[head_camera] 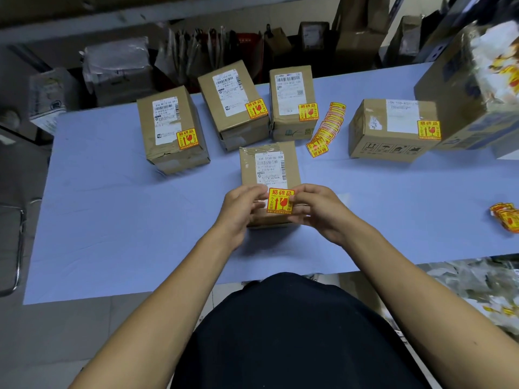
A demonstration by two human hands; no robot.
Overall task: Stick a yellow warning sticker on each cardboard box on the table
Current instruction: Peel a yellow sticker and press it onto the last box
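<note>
A yellow warning sticker with red print is held between my left hand and my right hand, each pinching one side of it. It hovers over the near end of a small cardboard box at the table's middle. Farther back stand several boxes that each carry a yellow sticker: a left box, a middle box, a third box and a wide right box. A strip of spare stickers lies between the third and the right box.
The table has a pale blue cover. A large printed carton stands at the far right. More yellow stickers lie at the right edge. Shelves with parcels and bags run behind the table. A chair frame stands at the left.
</note>
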